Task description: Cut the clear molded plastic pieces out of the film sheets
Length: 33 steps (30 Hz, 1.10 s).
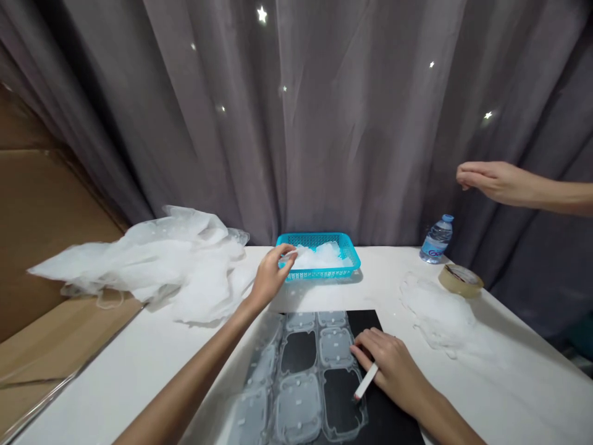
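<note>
My left hand [275, 272] is closed in a pinch at the front left corner of the blue basket [319, 273], which holds translucent white pieces [327, 253]; what its fingers hold is too small to make out. My right hand [386, 364] is wrapped round a slim white tool [365, 382] with a reddish tip. Beneath it lies a translucent molded plastic sheet [299, 405] with rounded-square sections on a black board [389, 414]. Two of the sections show as dark openings.
Crumpled white plastic [185, 266] is heaped at the left, beside a cardboard box [41, 228]. To the right are a water bottle [437, 240], a tape roll [460, 281] and plastic scraps [440, 315]. Another person's hand [500, 180] reaches in from the right, above the table.
</note>
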Each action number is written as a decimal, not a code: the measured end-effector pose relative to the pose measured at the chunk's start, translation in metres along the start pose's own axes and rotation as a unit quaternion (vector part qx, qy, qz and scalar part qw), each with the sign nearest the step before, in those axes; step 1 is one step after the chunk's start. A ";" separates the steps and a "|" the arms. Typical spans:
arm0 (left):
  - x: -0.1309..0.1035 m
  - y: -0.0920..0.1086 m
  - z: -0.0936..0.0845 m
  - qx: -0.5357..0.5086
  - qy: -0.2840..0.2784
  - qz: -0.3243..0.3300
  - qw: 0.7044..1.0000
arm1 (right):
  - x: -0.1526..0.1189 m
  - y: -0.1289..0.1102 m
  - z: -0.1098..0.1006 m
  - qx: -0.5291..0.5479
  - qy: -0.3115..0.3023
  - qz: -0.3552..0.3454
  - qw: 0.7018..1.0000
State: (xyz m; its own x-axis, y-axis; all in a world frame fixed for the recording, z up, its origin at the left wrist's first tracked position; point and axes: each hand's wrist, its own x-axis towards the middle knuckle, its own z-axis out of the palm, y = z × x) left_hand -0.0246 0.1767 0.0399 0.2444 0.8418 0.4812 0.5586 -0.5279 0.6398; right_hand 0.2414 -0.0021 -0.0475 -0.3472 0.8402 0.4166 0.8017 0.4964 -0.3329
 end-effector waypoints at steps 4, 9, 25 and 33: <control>0.016 -0.017 0.017 0.025 -0.021 0.023 0.999 | 0.000 -0.001 0.002 0.006 -0.004 0.008 1.000; -0.011 -0.019 0.017 0.032 -0.055 0.053 0.997 | 0.000 -0.001 0.001 0.014 -0.007 0.008 1.000; -0.140 -0.016 -0.098 0.028 -0.169 -0.066 0.983 | -0.006 0.018 -0.020 0.079 -0.058 0.110 0.989; -0.135 -0.049 -0.147 0.118 -0.042 -0.151 0.981 | -0.023 0.031 -0.042 0.104 -0.120 0.082 0.984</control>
State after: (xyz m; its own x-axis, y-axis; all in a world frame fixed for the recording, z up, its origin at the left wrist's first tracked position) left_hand -0.2016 0.0722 0.0320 0.0990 0.9672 0.2339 0.7805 -0.2213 0.5847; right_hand 0.2942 -0.0149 -0.0318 -0.3457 0.9279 0.1394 0.7486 0.3623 -0.5553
